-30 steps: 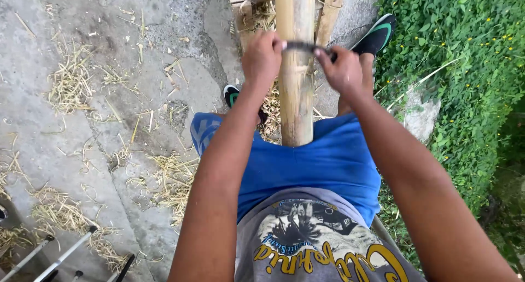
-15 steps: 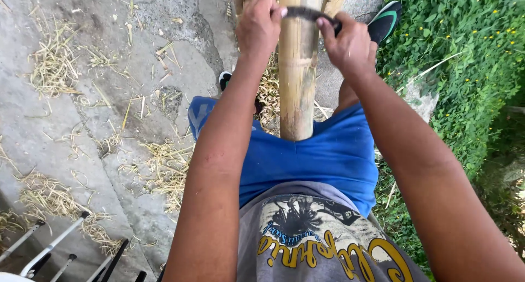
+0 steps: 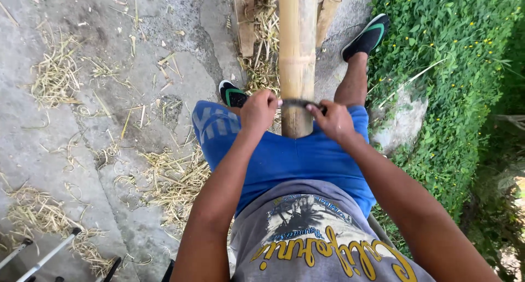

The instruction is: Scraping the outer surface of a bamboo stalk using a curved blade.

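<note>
- Across the near end of the bamboo pole (image 3: 297, 57), just above the person's lap, lay a dark, narrow blade (image 3: 298, 102), held crosswise and touching the pole's upper face.
- The left hand (image 3: 258, 110) had its grip closed around the blade's left end, and the right hand (image 3: 332, 120) was closed in the same way on the right end; both fists looked tight, with no gap showing.
- The pole ran away from the body between the knees, over blue shorts (image 3: 284, 156), towards a wooden block (image 3: 244, 20) near the top edge.
- Two dark shoes with green trim (image 3: 232, 95) rested on the concrete ground (image 3: 82, 150), which was strewn with pale bamboo shavings (image 3: 169, 178); green plants (image 3: 454, 68) rose on the right.
- Risk, as a judgement: the edge sat close to the thighs and belly, so a slip off the round, smooth pole could send it towards the body, and an uneven pull could skew the blade towards one set of fingers.
- Hard to make out: the blade's edge and handles were buried in the fists, the pole's far end was cut off, and the metal rods (image 3: 44, 257) at bottom left showed only in part.
</note>
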